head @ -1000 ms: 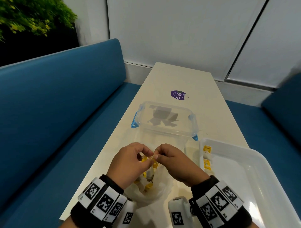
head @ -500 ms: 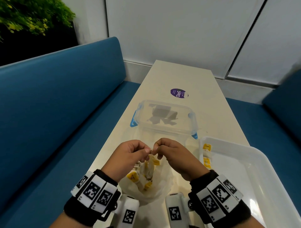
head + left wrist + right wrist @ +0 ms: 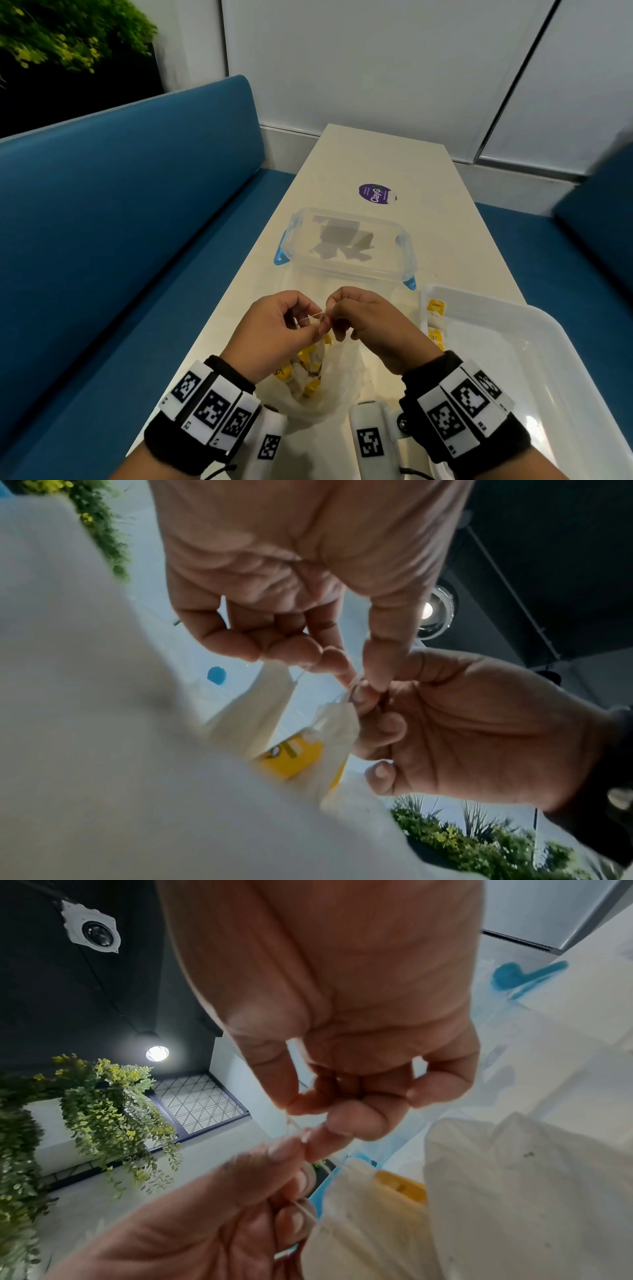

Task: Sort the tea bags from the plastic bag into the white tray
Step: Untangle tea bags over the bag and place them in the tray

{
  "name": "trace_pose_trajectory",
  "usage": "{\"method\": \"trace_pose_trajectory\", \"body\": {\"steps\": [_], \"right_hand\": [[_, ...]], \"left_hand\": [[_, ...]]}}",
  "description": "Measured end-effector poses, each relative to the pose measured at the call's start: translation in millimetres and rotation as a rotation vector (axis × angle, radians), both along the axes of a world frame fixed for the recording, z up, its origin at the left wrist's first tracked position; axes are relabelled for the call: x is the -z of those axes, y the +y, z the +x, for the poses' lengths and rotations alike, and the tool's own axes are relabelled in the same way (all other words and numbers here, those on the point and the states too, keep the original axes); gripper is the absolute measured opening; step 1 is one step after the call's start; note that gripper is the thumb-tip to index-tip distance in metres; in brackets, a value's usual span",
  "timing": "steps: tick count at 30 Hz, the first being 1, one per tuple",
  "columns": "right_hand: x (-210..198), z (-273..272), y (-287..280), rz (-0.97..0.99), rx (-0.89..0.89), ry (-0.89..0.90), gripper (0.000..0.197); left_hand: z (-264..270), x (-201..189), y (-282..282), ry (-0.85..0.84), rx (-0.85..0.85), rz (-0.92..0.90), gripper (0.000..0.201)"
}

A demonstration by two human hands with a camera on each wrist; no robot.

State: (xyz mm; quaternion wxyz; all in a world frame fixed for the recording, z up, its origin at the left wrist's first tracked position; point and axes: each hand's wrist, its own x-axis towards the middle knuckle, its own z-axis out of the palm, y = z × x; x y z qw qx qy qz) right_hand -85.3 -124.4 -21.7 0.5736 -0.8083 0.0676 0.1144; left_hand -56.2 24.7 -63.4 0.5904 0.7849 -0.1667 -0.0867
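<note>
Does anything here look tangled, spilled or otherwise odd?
Yes: the strings look tangled. Both hands, left hand and right hand, pinch a thin string between them, with tea bags dangling above the plastic bag. Nothing looks spilled on the table.

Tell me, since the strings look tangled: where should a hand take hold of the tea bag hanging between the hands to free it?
Probably the tea bag itself, near its top edge where the string joins, coming from above. It hangs upright over the plastic bag, so its flat paper faces suit a thumb-and-finger pinch. The left hand and right hand pinch only the thin string.
</note>
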Motion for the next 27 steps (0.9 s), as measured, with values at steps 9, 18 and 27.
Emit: {"method": "trace_pose_trajectory", "body": {"steps": [9, 18, 27], "right_hand": [[-3, 7, -2, -0.195, -0.013, -0.115, 0.016], [9, 3, -3, -0.235, -0.141, -0.138, 0.023], [11, 6, -4, -0.399, -0.193, -0.174, 0.007]], "left_hand": [[5, 1, 1, 0.028, 0.028, 0.051, 0.012], [11, -5, 6, 0.229, 0.076, -0.207, 0.009], [10, -4, 8, 0.24, 0.106, -0.227, 0.01]]}}
